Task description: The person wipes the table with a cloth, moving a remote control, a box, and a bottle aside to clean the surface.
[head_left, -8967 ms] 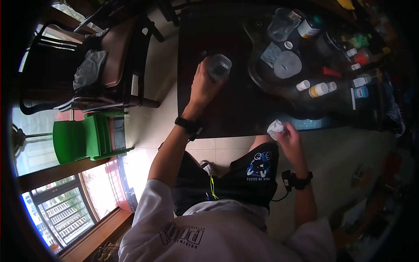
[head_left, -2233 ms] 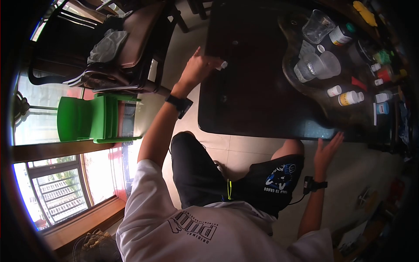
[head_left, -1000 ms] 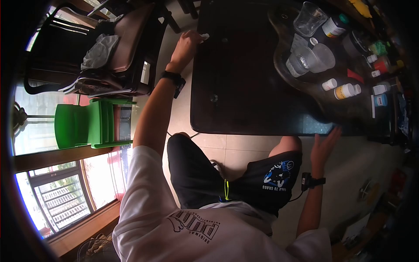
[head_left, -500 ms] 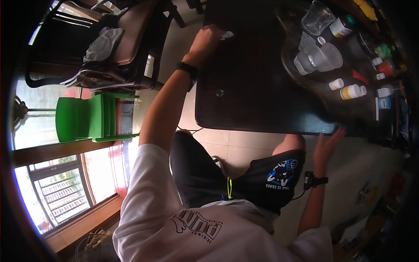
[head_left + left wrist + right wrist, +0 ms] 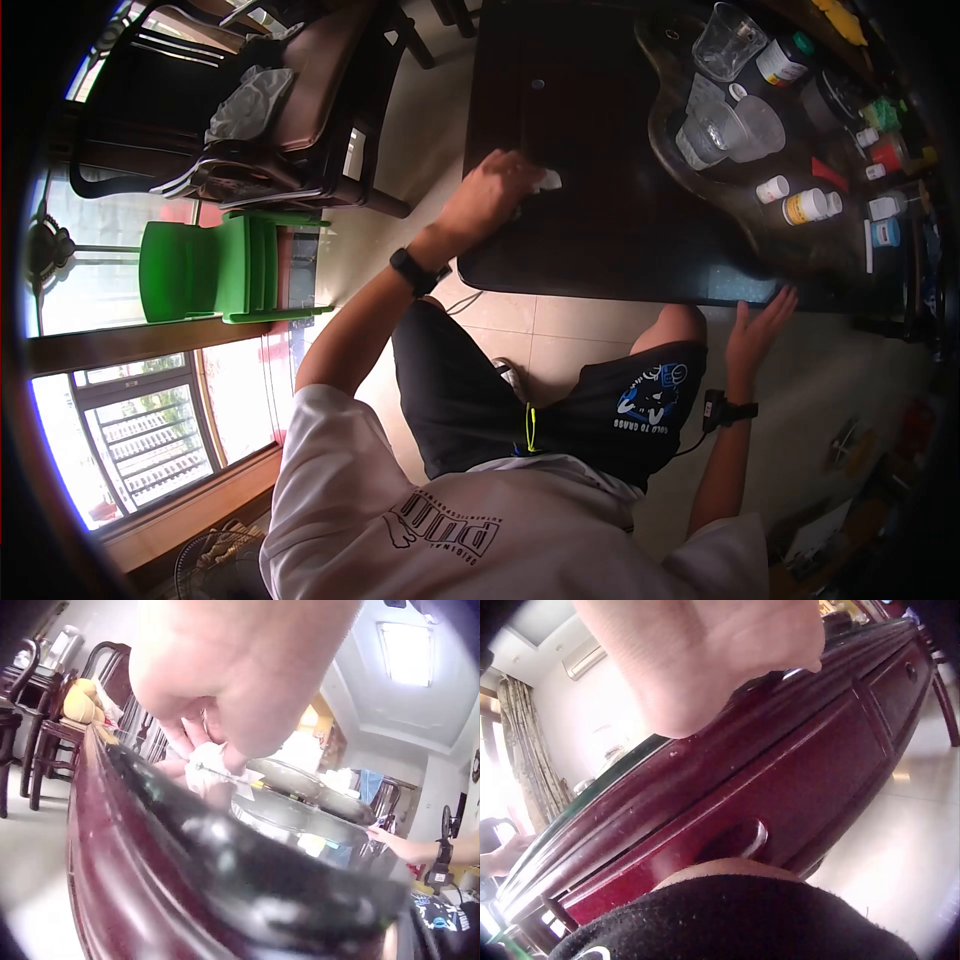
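In the head view my left hand (image 5: 490,195) pinches a crumpled white tissue (image 5: 548,181) over the left part of the dark table (image 5: 600,245). The left wrist view shows the tissue (image 5: 206,766) between the fingertips of the left hand (image 5: 240,675), just above the glossy table edge (image 5: 225,855). My right hand (image 5: 756,332) rests by the table's front edge with its fingers straight and holds nothing. In the right wrist view the heel of the right hand (image 5: 705,667) covers part of the reddish table side (image 5: 780,765).
On the table's right side are clear plastic cups (image 5: 728,42), a translucent round container (image 5: 757,132), white bottles (image 5: 803,207) and a red item (image 5: 829,174). A green chair (image 5: 205,265) and a wooden chair with a grey cloth (image 5: 250,103) stand left of the table.
The left hand has moved nearer the body with the tissue. Nine seconds ago it held a clear cup, and the right hand held a crumpled tissue; the right hand is now empty at the edge.
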The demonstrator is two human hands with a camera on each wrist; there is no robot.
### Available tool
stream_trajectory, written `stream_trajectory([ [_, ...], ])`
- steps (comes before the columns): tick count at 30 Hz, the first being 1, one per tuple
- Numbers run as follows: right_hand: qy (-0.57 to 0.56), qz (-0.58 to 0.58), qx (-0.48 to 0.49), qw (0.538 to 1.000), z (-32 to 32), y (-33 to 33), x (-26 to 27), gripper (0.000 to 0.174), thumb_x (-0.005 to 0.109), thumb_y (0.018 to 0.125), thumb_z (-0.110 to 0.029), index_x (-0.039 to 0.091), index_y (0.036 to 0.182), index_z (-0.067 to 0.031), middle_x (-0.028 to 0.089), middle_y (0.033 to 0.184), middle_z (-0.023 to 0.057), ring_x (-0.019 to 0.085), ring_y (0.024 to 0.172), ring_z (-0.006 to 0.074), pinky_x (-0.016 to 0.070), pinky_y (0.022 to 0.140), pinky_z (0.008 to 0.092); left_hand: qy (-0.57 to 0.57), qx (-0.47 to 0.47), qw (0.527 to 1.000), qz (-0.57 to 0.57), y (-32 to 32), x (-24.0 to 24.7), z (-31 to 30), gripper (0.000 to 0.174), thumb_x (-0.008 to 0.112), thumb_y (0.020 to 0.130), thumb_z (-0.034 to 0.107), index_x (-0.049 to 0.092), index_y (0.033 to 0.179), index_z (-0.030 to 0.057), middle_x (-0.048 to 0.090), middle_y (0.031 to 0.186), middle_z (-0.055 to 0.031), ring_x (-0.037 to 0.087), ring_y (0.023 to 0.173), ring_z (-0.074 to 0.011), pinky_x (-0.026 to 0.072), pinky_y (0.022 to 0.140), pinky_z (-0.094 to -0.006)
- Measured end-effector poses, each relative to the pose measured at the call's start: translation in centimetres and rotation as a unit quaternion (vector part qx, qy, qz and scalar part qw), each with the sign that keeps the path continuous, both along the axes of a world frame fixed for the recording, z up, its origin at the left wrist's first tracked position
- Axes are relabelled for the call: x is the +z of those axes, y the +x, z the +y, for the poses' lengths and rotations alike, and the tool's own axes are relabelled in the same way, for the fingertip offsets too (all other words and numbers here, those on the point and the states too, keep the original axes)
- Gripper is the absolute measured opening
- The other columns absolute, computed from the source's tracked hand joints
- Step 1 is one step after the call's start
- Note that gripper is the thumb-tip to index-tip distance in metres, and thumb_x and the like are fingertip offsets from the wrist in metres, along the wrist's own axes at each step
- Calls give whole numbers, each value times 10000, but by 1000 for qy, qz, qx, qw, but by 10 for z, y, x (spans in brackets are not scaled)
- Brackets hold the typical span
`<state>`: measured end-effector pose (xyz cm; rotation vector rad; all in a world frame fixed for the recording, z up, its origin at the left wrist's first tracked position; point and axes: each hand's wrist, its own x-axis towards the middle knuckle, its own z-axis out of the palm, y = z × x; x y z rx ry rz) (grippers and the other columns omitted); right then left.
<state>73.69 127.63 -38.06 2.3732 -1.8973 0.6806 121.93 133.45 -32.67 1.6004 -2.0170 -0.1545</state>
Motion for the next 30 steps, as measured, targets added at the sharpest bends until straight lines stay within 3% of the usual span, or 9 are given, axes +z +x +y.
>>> stream_trajectory([
  [4,-3,1,-1,1000,-1,2,1,842,645,963,-345,208,1548,75,203,1615,285,199,1508,454,238,1221,538,-9,-37,999,-1,-17,4,34,291,695,854,28,745,1136,81,679,1075,-74,623,950,-281,565,811,-370],
  [12,20,-10,-15,1000,2,9,11,840,684,934,-253,211,1545,78,209,1617,280,202,1509,450,234,1223,532,35,-48,998,28,-49,7,90,389,717,798,-15,725,1177,74,683,1090,-68,623,936,-274,567,824,-364],
  [15,19,0,-17,1000,1,5,8,846,681,936,-274,211,1545,78,208,1617,283,201,1509,452,231,1224,533,86,-98,991,17,-40,14,87,292,678,841,14,733,1127,39,692,1026,-102,631,984,-275,547,883,-368],
  [18,4,6,-3,1000,0,-2,0,855,672,942,-308,208,1547,79,205,1619,286,197,1510,454,229,1224,534,-43,-103,994,-15,-19,20,41,227,679,858,88,746,1073,55,691,952,-134,653,898,-339,551,823,-433],
  [22,-1,-3,4,1000,0,-3,-3,855,662,950,-332,208,1549,76,206,1619,285,193,1511,457,225,1224,537,40,42,994,96,25,46,-46,231,662,895,114,757,1096,52,721,1101,-181,692,1003,-361,574,898,-418],
  [24,16,-5,-10,1000,0,-1,-1,853,659,952,-334,206,1551,72,199,1623,282,191,1512,457,218,1226,538,-17,58,995,84,50,29,-86,212,692,883,79,758,1083,50,725,1096,-184,697,1007,-371,574,904,-422],
  [30,24,6,-16,1000,1,-1,1,869,651,953,-350,186,1561,62,180,1630,281,177,1518,455,209,1233,538,8,104,992,66,78,0,-127,192,698,902,98,764,1077,52,735,1087,-175,708,993,-363,575,897,-411],
])
